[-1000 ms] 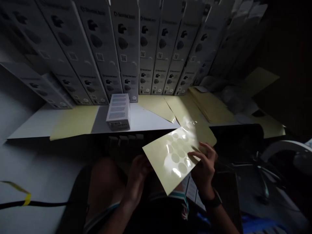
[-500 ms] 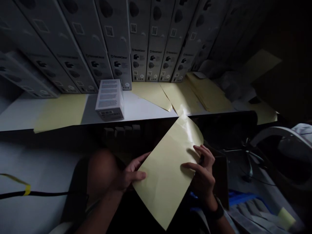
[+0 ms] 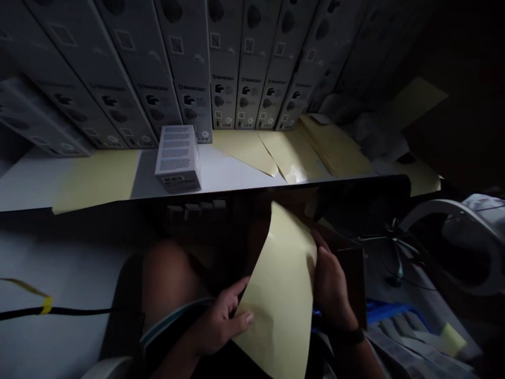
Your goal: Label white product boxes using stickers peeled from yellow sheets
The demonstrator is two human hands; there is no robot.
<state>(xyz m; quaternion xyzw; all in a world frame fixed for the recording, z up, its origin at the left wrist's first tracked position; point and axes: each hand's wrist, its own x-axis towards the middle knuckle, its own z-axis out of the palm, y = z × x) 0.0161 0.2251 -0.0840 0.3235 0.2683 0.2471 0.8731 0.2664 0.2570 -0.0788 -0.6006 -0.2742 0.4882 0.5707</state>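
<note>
A pale yellow sheet (image 3: 282,295) is held over my lap, bent along its length, with its top corner below the shelf edge. My left hand (image 3: 226,318) pinches its lower left edge, thumb on the front face and fingers partly behind. My right hand (image 3: 331,276) grips the right edge from the side, with some fingertips hidden behind the sheet. A dark band circles my right wrist. On the white shelf (image 3: 232,176) above stands a small white box (image 3: 178,158), left of more yellow sheets (image 3: 302,158).
Tall grey boxes (image 3: 244,68) line the back of the shelf. A yellow stack (image 3: 339,150) lies at its right. Lower right are a white ring-shaped object (image 3: 437,205), cables and a brown carton (image 3: 351,279). A black cable (image 3: 87,313) crosses the left side.
The sheet has come down and turned more upright, bending as it moved. My right hand has closed round its right edge from a spread-finger touch. My left hand has moved slightly down and right.
</note>
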